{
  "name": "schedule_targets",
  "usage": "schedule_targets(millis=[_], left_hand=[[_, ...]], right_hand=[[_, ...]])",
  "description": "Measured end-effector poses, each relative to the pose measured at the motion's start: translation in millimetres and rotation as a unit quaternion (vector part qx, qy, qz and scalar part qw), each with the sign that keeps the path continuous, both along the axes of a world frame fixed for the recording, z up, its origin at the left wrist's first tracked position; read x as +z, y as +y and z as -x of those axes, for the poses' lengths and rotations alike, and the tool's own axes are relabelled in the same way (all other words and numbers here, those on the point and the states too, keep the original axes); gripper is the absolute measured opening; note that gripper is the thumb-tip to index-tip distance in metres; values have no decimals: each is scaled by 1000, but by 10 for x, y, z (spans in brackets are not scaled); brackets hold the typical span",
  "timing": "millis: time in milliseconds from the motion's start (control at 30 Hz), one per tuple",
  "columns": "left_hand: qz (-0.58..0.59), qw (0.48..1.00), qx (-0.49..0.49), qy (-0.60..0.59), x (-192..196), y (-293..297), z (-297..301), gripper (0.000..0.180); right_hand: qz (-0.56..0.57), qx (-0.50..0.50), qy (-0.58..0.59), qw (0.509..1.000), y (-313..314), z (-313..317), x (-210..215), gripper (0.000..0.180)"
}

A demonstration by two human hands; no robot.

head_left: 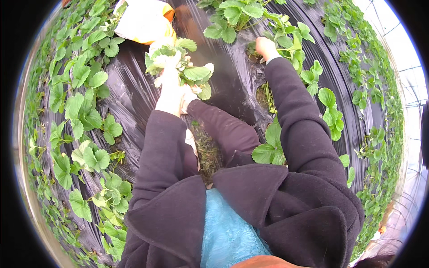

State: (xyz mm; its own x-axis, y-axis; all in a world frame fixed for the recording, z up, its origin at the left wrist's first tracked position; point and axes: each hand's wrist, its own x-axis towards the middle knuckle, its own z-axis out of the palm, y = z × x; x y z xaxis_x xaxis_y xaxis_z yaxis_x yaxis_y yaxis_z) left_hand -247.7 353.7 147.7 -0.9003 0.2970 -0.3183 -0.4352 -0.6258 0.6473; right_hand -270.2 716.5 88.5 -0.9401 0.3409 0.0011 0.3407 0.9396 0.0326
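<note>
Leaves [185, 67] already fill the left hand [170, 91], which is closed around a thick bunch of green stems and leaves held up over the black plastic sheet [134, 94] that covers the bed. The right hand [266, 48] reaches further out, its fingers curled down into the base of a strawberry plant [286, 38] at a hole in the sheet; whether it has a stem pinched there cannot be told, because the leaves hide the fingertips. A yellow and white bag [145, 20] lies on the sheet just beyond the bunch, and no leaves can be seen going into it yet. Judging by the size of the bunch, a fair amount of picking is done here, but the rows on both sides are leafy and thick, so much of the bed looks left to work.
</note>
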Motion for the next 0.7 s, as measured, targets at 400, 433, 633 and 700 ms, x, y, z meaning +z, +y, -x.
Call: schedule_targets(millis=[400, 433, 633, 700], left_hand=[[-22, 1000, -1, -8, 41, 18, -8, 22], [-14, 1000, 4, -1, 39, 30, -13, 22], [-13, 1000, 13, 11, 7, 6, -25, 24], [-25, 1000, 4, 5, -2, 2, -12, 24]], right_hand=[[522, -242, 186, 797, 995, 176, 244, 20], [517, -245, 151, 806, 995, 151, 272, 18], [129, -93, -118, 980, 539, 92, 324, 39], [142, -15, -179, 973, 331, 104, 401, 51]])
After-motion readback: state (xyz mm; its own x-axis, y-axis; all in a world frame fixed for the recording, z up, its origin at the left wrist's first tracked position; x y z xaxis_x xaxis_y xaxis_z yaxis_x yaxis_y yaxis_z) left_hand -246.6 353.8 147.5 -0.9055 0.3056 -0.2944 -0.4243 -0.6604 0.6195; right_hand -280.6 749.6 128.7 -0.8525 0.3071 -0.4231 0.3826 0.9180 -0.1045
